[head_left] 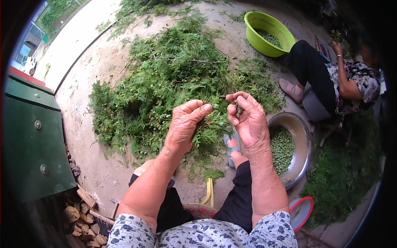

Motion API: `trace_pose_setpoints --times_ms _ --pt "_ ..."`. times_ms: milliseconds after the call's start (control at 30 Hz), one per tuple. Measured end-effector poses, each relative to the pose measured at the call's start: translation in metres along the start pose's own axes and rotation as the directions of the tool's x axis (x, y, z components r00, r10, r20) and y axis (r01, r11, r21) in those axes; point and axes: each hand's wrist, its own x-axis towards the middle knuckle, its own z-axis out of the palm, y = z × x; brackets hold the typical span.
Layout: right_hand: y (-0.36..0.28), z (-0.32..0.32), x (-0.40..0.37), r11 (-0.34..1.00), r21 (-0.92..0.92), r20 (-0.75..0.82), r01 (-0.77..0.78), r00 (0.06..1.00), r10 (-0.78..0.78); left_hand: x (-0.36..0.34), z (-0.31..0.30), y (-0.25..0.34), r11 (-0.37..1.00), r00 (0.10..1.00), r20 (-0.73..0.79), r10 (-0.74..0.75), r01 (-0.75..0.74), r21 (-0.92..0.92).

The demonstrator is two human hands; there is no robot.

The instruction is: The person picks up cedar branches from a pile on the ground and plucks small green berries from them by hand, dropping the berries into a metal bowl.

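The gap between the left hand and the right hand is narrow and is filled by the green leafy sprig that both pinch. Just beyond the hands, a wide heap of cut green branches covers the ground. Right of the right hand stands a round steel bowl of green seeds, and further right a seated person blocks the way. Left of the left hand, bare earth ground lies open up to a dark green metal box.

Both hands, left hand and right hand, grip a green sprig above the steel bowl.
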Motion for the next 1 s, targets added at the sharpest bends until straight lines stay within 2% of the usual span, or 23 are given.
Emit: trace_pose_setpoints --times_ms 100,200,300,367,433,467,533,633,700,767,900,1000 --pt "0.001 0.001 -0.002 0.999 -0.037 -0.015 -0.038 0.999 0.037 0.002 -0.001 -0.001 0.999 1.000 -0.004 0.020 -0.020 -0.025" --pt "0.011 0.004 -0.006 0.970 -0.232 0.016 -0.068 0.997 0.073 0.002 0.001 -0.004 0.999 0.999 0.000 0.045 -0.045 -0.015" --pt "0.016 0.010 -0.009 0.957 -0.280 -0.013 -0.074 0.997 0.074 0.001 0.004 -0.004 0.997 0.997 0.012 0.078 -0.078 0.028" --pt "0.015 0.010 -0.009 0.962 -0.261 -0.034 -0.077 0.997 0.070 0.001 0.001 -0.004 0.997 0.997 0.027 0.070 -0.071 0.043" --pt "0.014 0.005 -0.007 0.971 -0.204 0.022 -0.121 0.991 0.129 0.000 0.001 -0.003 0.996 0.997 0.041 0.063 -0.065 0.058" --pt "0.013 0.004 -0.006 0.971 -0.204 0.023 -0.122 0.991 0.129 -0.001 0.002 -0.002 1.000 1.000 0.025 0.018 -0.019 0.025" --pt "0.013 0.003 -0.004 0.989 -0.050 0.042 -0.141 0.989 0.143 -0.001 0.002 -0.002 1.000 1.000 0.009 -0.026 0.026 -0.008" --pt "0.004 0.008 -0.003 0.993 0.052 0.002 -0.103 0.995 0.103 0.003 -0.002 -0.005 0.998 0.999 -0.047 0.021 -0.024 -0.066" --pt "0.005 0.001 -0.002 0.994 0.055 0.010 -0.099 0.995 0.099 0.005 -0.004 -0.005 0.995 0.995 -0.075 0.067 -0.072 -0.071" --pt "0.011 -0.006 -0.001 0.993 0.004 0.089 -0.121 0.989 0.120 0.005 -0.005 -0.006 0.994 0.992 -0.103 0.072 -0.079 -0.070" --pt "0.018 0.005 -0.010 0.973 -0.167 0.040 -0.157 0.985 0.166 0.008 -0.008 -0.010 0.987 0.989 -0.090 0.120 -0.129 -0.098" --pt "0.021 0.009 -0.012 0.976 -0.175 0.008 -0.132 0.991 0.135 0.006 -0.007 -0.007 0.990 0.992 -0.067 0.106 -0.111 -0.082"
